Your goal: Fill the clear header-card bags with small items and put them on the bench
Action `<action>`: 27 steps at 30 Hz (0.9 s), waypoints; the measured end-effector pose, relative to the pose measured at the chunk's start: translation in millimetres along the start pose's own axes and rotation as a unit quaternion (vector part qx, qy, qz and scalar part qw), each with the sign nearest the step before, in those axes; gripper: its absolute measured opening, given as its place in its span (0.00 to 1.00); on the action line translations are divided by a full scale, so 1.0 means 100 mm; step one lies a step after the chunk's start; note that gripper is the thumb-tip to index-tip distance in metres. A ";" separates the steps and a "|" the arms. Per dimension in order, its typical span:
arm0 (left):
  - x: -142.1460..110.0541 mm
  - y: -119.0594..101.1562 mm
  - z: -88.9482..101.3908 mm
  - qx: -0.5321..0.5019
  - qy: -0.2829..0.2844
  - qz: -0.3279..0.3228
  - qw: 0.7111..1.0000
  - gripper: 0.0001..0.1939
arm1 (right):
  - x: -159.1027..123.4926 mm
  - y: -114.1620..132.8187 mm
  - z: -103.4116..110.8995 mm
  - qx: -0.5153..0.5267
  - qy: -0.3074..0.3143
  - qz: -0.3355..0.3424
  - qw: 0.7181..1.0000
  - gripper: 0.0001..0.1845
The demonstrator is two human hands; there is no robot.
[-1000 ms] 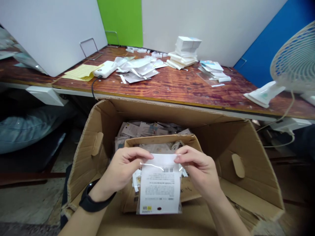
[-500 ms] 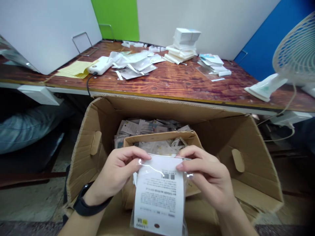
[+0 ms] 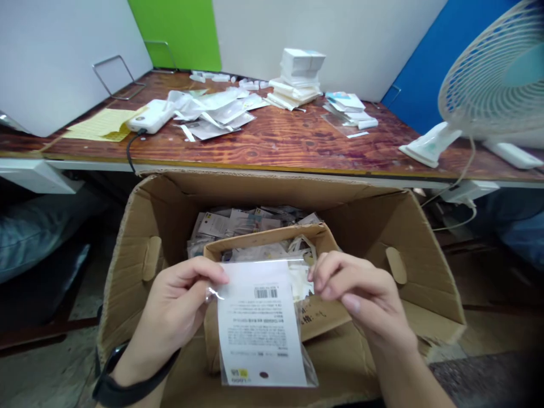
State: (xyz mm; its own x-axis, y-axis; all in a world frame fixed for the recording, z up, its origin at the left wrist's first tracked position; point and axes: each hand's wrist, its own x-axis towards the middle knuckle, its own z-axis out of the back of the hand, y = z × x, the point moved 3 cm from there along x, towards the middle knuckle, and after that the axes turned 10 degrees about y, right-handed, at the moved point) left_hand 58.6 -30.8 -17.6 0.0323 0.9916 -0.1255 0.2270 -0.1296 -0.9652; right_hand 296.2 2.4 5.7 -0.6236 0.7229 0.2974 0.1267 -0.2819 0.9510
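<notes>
A clear plastic bag (image 3: 309, 371) with a white printed card (image 3: 259, 317) inside hangs over the carton. My left hand (image 3: 182, 297) pinches its upper left corner between thumb and fingers. The card bears a barcode, lines of small print and a yellow mark near its lower edge. By the bag's upper right edge is my right hand (image 3: 361, 300), its fingers curled together; whether they grip anything is hidden. Beneath the bag, a smaller cardboard box (image 3: 267, 233) holding clear packets stands inside the large carton (image 3: 403, 238).
Behind the small box lie several packaged cards (image 3: 216, 224). On the wooden table (image 3: 272, 147) are a pile of plastic bags (image 3: 216, 113), a white stack (image 3: 301, 68), a smaller card pile (image 3: 348, 107), a white device (image 3: 151, 116) with a cable, yellow paper (image 3: 100, 122) and a fan (image 3: 488, 79).
My right hand has moved off the bag's top edge to beside its right edge, fingers more curled. My left hand still holds the bag, now more to the left in view.
</notes>
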 end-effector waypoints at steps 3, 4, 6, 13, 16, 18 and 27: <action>-0.01 0.06 0.03 0.062 0.022 0.012 0.998 0.07 | 0.09 -0.09 -0.04 0.114 -0.034 -0.052 0.992 0.14; -0.01 0.08 0.04 0.083 0.029 0.013 0.996 0.07 | 0.13 -0.12 -0.07 0.139 -0.027 -0.071 0.987 0.17; -0.01 0.13 0.06 0.114 0.040 0.014 0.993 0.06 | 0.18 -0.15 -0.14 0.160 0.004 -0.107 0.981 0.16; 0.01 0.15 0.02 0.059 0.080 0.028 0.995 0.06 | 0.17 -0.16 -0.18 0.168 0.039 -0.131 0.976 0.11; 0.01 0.09 -0.06 -0.014 0.091 0.023 0.995 0.06 | 0.15 -0.16 -0.17 0.172 0.022 -0.096 0.980 0.09; 0.00 0.05 -0.09 -0.049 0.096 0.020 0.994 0.06 | 0.15 -0.15 -0.18 0.174 0.013 -0.078 0.982 0.08; 0.01 0.01 -0.21 -0.122 0.142 0.015 0.982 0.07 | 0.11 -0.18 -0.16 0.166 -0.023 -0.076 0.983 0.09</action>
State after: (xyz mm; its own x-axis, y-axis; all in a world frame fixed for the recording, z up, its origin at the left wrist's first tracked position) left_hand 79.0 -30.1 -13.9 0.3057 0.9508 -0.0500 0.4477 -0.1899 -0.8738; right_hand 274.7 4.7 -9.6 -0.6200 0.7708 0.1467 0.2854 0.0473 0.9573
